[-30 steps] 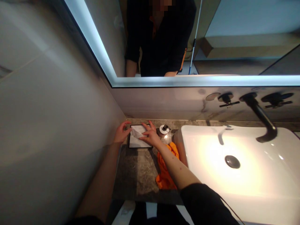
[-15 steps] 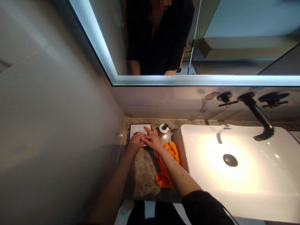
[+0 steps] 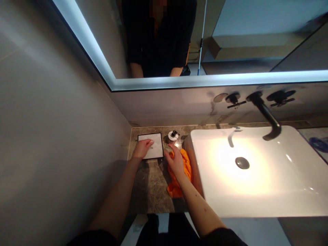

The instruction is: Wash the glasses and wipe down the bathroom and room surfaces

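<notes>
A flat, white-topped box with a dark rim lies on the counter in the left corner; it looks like a tissue box with a small dark slot. My left hand is over its left half, thumb and fingers pinched together. Something pale shows at those fingertips, too small to name. To the right, my right hand hovers above a crumpled orange cloth, its thumb and fingers apart and holding nothing. Just beyond that hand stands a soap dispenser with a black pump.
On the right is a white basin with a drain and a black wall spout. Two black cross taps flank the spout. A lit mirror hangs above, reflecting a person in dark clothes. A wall bounds the left side.
My hands were together over the box and are now apart. The right hand has moved right and toward me, over the orange cloth; the left stays at the box. The view has shifted slightly.
</notes>
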Demonstrator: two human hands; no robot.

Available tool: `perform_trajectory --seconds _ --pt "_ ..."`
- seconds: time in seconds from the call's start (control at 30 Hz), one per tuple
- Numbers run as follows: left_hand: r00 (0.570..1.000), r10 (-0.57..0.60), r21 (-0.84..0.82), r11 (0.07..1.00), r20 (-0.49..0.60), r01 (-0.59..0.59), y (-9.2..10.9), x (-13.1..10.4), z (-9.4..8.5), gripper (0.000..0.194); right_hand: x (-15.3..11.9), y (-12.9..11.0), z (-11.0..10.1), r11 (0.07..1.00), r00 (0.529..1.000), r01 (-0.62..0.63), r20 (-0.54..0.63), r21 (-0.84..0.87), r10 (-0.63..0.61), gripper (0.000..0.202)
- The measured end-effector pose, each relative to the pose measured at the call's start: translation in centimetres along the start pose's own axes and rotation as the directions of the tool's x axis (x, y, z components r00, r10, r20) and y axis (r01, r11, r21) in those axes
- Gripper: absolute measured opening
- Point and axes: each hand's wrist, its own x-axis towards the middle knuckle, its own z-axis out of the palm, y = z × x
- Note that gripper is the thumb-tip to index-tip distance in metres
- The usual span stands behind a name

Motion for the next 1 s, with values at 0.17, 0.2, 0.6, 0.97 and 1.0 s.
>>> perform_trajectory --seconds 0.17,0.2,0.6,0.97,1.0 --pt "0.998 -0.010 -0.050 0.999 -0.056 0.007 -0.1 1.0 -0.9 0.042 -2.2 2.0 -1.9 0.959 0.990 -0.118 0.047 -0.257 0.134 0.043" --pt "0.999 -0.009 -0.061 0.998 -0.045 0.006 -0.1 1.1 -0.9 0.042 -3.0 2.5 -2.0 0.917 0.980 -0.158 0.058 -0.366 0.192 0.047" --pt "0.778 -0.612 -0.641 0.656 -0.142 0.399 -2.5 -5.6 2.2 0.075 -8.9 4.4 -1.2 0.692 0.919 -0.097 0.203 -0.715 0.339 0.072" --pt "0.699 -0.714 -0.892 0.339 -0.036 0.300 -1.9 -10.1 2.3 0.042 -19.4 5.5 -2.6 0.616 0.918 -0.096 0.169 -0.782 0.358 0.063" --pt "0.678 -0.734 -0.903 0.315 -0.037 0.292 -2.2 -11.6 2.2 0.038 -17.8 5.6 -1.9 0.626 0.923 -0.081 0.179 -0.775 0.341 0.063"
